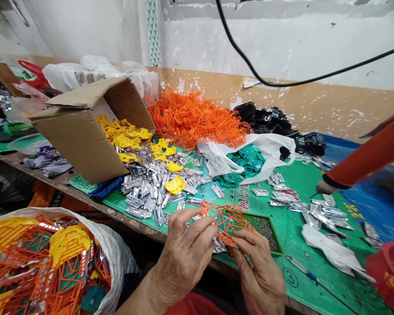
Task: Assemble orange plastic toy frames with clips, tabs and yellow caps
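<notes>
Both my hands hold one orange plastic lattice frame [225, 218] just above the table's near edge. My left hand [185, 249] pinches its left end, fingers curled over small silver foil packets [218, 245]. My right hand [258, 267] grips the frame's lower right side from below. Behind the frame sits a green tray [265, 225] of tiny dark parts. A pile of silver packets [154, 188] with yellow plastic pieces [175, 184] lies to the left on the green mat [292, 245].
A tipped cardboard box [75, 131] spills yellow pieces. Heaps of orange frames [193, 116] and black parts [269, 120] lie at the back. A white sack [114, 253] of finished frames stands lower left. Another person's orange sleeve [367, 157] reaches in from the right. A red basket [390, 273] sits near right.
</notes>
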Motion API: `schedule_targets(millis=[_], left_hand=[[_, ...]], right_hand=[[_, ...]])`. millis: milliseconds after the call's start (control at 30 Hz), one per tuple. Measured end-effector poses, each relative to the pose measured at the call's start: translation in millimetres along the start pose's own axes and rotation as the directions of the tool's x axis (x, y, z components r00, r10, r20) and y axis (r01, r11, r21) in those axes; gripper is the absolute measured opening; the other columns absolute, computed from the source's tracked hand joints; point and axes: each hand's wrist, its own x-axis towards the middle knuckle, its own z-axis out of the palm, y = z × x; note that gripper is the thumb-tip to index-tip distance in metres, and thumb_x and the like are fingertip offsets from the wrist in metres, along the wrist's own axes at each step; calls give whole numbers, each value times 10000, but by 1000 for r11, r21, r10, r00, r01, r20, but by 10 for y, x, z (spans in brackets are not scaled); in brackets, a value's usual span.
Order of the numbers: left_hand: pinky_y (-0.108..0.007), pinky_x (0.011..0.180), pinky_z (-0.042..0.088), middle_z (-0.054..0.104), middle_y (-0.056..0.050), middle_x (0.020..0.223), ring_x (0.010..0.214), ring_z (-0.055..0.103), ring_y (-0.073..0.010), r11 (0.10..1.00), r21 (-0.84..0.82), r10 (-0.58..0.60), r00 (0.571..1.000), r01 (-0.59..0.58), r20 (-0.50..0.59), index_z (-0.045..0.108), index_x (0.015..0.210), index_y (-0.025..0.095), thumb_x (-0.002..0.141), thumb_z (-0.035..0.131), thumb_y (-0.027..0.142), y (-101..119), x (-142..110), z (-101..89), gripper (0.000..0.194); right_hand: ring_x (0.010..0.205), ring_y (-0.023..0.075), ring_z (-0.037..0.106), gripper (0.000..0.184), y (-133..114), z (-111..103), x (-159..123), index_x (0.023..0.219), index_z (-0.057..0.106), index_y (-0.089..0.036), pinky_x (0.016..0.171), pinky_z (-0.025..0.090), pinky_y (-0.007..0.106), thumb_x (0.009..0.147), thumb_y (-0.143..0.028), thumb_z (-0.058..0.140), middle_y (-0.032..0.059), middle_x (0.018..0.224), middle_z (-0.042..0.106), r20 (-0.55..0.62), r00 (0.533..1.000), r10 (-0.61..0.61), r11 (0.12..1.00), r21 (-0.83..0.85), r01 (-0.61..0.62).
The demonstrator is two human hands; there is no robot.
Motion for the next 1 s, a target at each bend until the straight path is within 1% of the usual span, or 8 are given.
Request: schedule_targets(millis=[67, 167, 267, 433, 567, 700, 900, 1000], left_hand=[[-480, 973, 429, 674, -93, 1137, 1162, 487, -288, 999, 5, -54, 998, 54, -44, 573, 1070, 159, 832, 611, 33, 3, -18, 7, 272], [-477, 980, 437, 681, -78, 1109, 1166, 495, -282, 997, -12, -80, 993, 79, -90, 582, 1002, 176, 824, 609, 12, 17, -43, 49, 244], [-461, 976, 445, 700, -58, 1052, 1144, 514, -266, 996, -38, -82, 986, 77, -142, 591, 964, 187, 838, 577, 6, 33, -37, 84, 221], [-399, 970, 455, 721, -40, 984, 1101, 540, -228, 992, -124, -56, 989, 38, -140, 598, 922, 176, 828, 542, -37, 36, -5, 89, 239], [-400, 982, 433, 730, -38, 980, 1120, 528, -231, 988, -149, -47, 990, 28, -130, 605, 923, 168, 828, 538, -45, 25, -18, 99, 243], [-417, 993, 404, 740, -25, 977, 1136, 527, -236, 987, -162, -28, 990, 5, -140, 600, 918, 172, 820, 522, -62, 18, -16, 104, 265], [-386, 976, 389, 747, 2, 922, 1058, 554, -219, 988, -155, -6, 995, -9, -96, 601, 882, 180, 810, 563, -48, 26, 45, 55, 242], [-403, 1003, 345, 742, 13, 905, 1043, 531, -219, 985, -173, -24, 996, 9, -88, 605, 872, 187, 813, 554, -43, 32, 38, 61, 243]], right_hand=[[981, 188, 602, 207, 3, -2, -25, 1055, 653, -241, 862, 489, 362, 896, -128, 584, 45, 1011, 662, -43, 999, -22, 999, 23, 23], [973, 178, 616, 237, 20, -4, -85, 1068, 658, -223, 854, 498, 346, 891, -91, 571, 52, 1023, 654, -93, 993, -74, 997, 23, 76], [988, 179, 625, 284, 66, -17, -136, 1105, 658, -215, 839, 516, 331, 876, -68, 575, 64, 1053, 651, -81, 987, -136, 991, -27, 134], [918, 181, 658, 346, 136, -33, -149, 1149, 668, -277, 761, 551, 323, 866, -90, 599, 46, 1016, 680, -109, 973, -203, 976, -101, 192], [912, 182, 664, 362, 188, -33, -164, 1155, 673, -296, 734, 561, 310, 856, -99, 618, 38, 988, 696, -110, 966, -234, 968, -120, 221], [932, 193, 658, 389, 208, -10, -206, 1193, 650, -281, 761, 564, 335, 854, -92, 611, 52, 1010, 685, -103, 968, -230, 969, -115, 218], [946, 186, 656, 345, 178, 71, -256, 1161, 656, -239, 809, 540, 344, 871, -69, 579, 65, 1040, 660, -162, 978, -133, 991, 4, 136], [958, 182, 654, 325, 196, 78, -278, 1149, 653, -226, 827, 525, 332, 876, -70, 572, 63, 1037, 656, -139, 981, -137, 990, 5, 139]])
